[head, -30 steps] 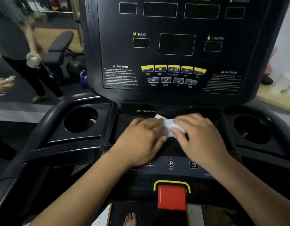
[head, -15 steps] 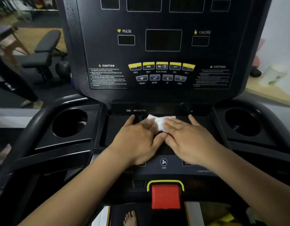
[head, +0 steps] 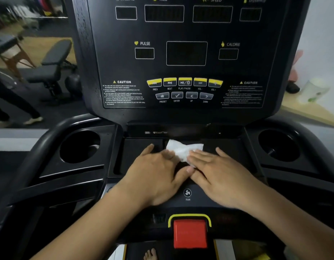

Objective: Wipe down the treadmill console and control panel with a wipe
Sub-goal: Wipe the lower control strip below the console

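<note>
Two hands (head: 188, 171) flat, pressing wipe (head: 183, 150) on console tray (head: 136, 152).

- treadmill console (head: 186, 30) displays: "incline", "time", "speed", "pulse", "calorie"
- two "caution" headings over blurred small print
- yellow buttons (head: 184, 82): "prev", "next", "play/pause", "vol-", "vol+"
- grey buttons (head: 184, 95): "preset", "enter", "up", "down"
- control panel (head: 187, 205): "fan"

Left hand (head: 158, 171) and right hand (head: 220, 173) lie flat, palms down, fingers extended, thumbs touching.
</note>
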The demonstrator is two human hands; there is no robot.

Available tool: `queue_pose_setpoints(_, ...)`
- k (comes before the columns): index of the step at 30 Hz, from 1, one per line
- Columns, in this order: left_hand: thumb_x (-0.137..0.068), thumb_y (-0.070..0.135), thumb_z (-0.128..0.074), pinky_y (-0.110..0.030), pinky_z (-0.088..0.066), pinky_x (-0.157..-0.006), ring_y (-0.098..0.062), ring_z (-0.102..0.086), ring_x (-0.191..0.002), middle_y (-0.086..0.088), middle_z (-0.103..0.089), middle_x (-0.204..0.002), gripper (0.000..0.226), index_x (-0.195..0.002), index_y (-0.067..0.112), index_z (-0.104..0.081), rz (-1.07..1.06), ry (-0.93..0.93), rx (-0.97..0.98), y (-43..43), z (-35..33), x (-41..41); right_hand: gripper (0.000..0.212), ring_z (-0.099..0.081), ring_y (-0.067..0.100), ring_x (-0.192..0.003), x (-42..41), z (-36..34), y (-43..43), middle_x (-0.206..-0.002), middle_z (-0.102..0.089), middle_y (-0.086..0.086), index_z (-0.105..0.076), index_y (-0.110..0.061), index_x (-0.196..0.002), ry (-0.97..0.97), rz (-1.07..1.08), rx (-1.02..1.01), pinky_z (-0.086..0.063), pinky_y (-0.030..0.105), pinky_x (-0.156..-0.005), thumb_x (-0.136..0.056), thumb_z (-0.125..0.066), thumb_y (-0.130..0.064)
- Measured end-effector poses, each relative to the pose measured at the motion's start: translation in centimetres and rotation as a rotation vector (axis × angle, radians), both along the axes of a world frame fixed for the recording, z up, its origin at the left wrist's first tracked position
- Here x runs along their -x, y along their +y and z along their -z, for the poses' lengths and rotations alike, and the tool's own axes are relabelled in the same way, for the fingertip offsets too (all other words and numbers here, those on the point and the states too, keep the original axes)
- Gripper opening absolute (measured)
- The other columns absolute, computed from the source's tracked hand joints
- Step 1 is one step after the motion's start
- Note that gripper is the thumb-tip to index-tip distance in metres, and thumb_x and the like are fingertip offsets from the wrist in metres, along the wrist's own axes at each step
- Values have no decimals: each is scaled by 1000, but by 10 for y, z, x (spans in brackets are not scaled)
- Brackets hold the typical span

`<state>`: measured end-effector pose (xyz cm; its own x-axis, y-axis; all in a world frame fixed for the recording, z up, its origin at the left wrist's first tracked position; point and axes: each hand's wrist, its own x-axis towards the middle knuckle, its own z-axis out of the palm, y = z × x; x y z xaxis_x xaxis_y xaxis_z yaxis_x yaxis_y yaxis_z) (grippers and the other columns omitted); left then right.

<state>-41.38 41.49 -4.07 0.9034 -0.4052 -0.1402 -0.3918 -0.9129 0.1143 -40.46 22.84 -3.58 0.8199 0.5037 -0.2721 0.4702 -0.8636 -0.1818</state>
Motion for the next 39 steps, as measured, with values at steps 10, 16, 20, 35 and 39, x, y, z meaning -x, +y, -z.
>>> queue_pose_setpoints(10,-78,68,19,-43,-2,-122,-14,-14,-149,6,-38,-154,98,-148,26,-36,-5,-27,-92,6,-3,5,53,1,-1,-146,-5,5,11,-162,-4,-15,-19,-29,-153,3,-38,-11,3,52,-119,-102,-21,-44)
queue_pose_setpoints(16,-71,67,36,-45,3,-122,-11,-1,-150,11,-27,-159,109,-153,31,-25,-13,-72,-110,31,-3,-5,56,0,7,-148,-20,8,51,-163,-7,-7,-19,-19,-153,-8,-59,-77,1,53,-119,-100,-27,-34)
queue_pose_setpoints(20,-75,67,27,-43,1,-122,-25,-3,-151,7,-19,-162,99,-155,28,-15,-4,-47,-143,20,-8,-5,56,-11,6,-147,-20,7,43,-162,-13,-11,-28,-23,-150,-86,-23,-32,-4,52,-119,-96,-31,-40)
queue_pose_setpoints(35,-90,67,13,-44,-18,-118,-23,-38,-141,-5,-54,-143,96,-140,17,-52,-72,-126,-68,36,-1,23,63,0,6,-148,5,11,53,-163,-4,-5,-6,-17,-155,-41,-130,-47,2,43,-121,-97,-14,-42)
queue_pose_setpoints(39,-73,72,28,-37,-2,-122,-10,-3,-150,3,-20,-162,106,-156,23,-19,-43,-14,9,28,5,-5,63,-4,9,-148,-11,9,55,-163,-9,-3,-11,-13,-154,-113,-39,52,2,52,-119,-99,-20,-42)
